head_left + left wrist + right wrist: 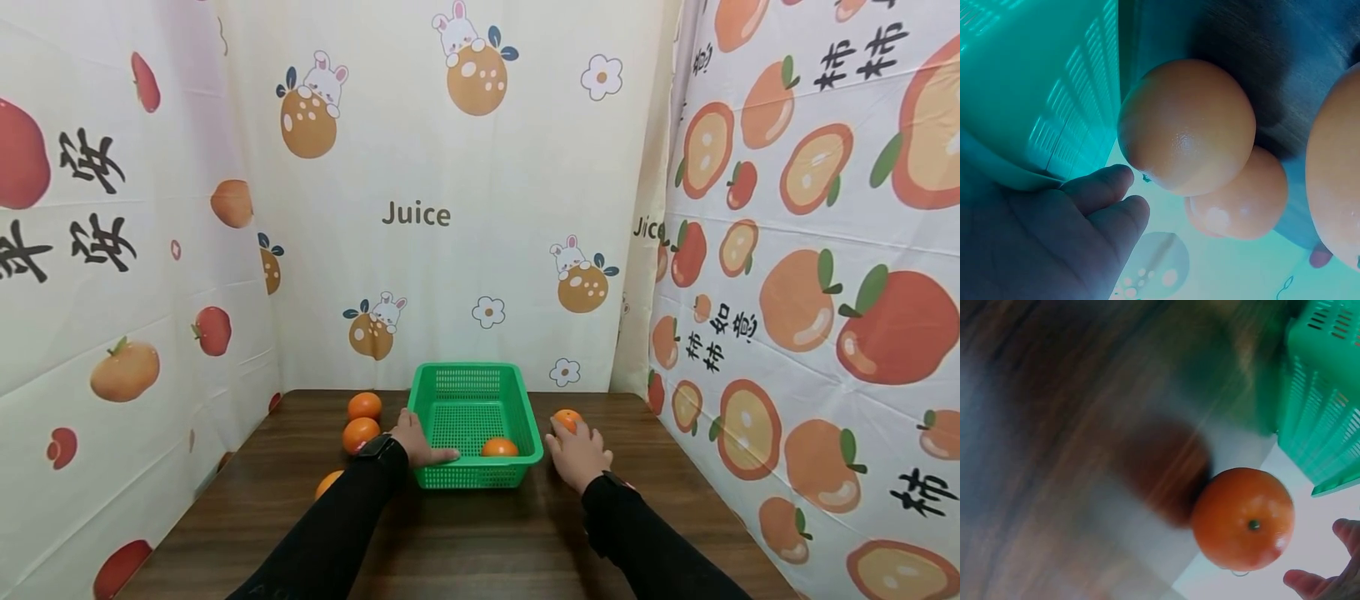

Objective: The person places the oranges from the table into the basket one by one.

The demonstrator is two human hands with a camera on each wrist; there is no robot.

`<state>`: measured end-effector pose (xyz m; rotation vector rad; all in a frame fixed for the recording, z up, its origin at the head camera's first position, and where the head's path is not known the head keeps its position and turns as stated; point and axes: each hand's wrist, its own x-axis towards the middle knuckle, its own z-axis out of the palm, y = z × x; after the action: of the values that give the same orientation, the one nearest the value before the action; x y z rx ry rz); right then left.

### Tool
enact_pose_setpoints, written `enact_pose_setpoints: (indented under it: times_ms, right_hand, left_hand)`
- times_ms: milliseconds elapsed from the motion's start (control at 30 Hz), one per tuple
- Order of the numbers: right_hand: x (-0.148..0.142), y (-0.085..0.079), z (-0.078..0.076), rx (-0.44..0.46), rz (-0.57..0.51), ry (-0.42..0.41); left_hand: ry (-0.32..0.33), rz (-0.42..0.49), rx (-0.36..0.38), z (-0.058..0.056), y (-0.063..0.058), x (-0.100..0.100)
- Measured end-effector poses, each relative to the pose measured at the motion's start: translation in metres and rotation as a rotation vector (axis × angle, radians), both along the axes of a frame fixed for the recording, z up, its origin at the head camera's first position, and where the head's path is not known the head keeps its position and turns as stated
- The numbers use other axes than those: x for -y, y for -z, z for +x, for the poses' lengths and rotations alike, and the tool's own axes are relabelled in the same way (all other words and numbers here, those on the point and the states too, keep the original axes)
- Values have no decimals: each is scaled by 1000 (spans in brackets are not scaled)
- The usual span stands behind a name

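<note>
A green plastic basket (468, 479) stands on the table with one orange (499, 447) inside near its front wall. My left hand (420, 439) holds the basket's left front corner, its thumb lying over the rim and its fingers along the outer side. Beside those fingers, an orange (1188, 128) sits close to the basket wall in the left wrist view. My right hand (580, 457) is stretched out to the right of the basket, fingers spread behind an orange (567, 418). In the right wrist view a gap shows between the fingertips (1304, 581) and this orange (1243, 519).
Left of the basket are more oranges, one at the back (364, 406), one nearer (361, 435) and one partly hidden by the left sleeve (328, 484). The brown wooden table (465, 550) meets fruit-printed curtains (517, 250) at the back and both sides.
</note>
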<state>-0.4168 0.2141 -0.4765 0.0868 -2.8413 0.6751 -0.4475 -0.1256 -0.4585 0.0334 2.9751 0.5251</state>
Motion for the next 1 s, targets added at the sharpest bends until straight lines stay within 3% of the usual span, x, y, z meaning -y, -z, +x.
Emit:
enact_pose_setpoints:
  times_ms: [367, 667, 1000]
  right_hand:
    - [-13, 21, -5, 51, 48, 28]
    - [-15, 29, -14, -64, 90, 22]
    - [-20, 28, -13, 22, 108, 10]
  left_hand:
    - [17, 2, -22, 0, -1, -1]
    - [13, 30, -11, -2, 3, -1]
    - [14, 7, -3, 8, -8, -1]
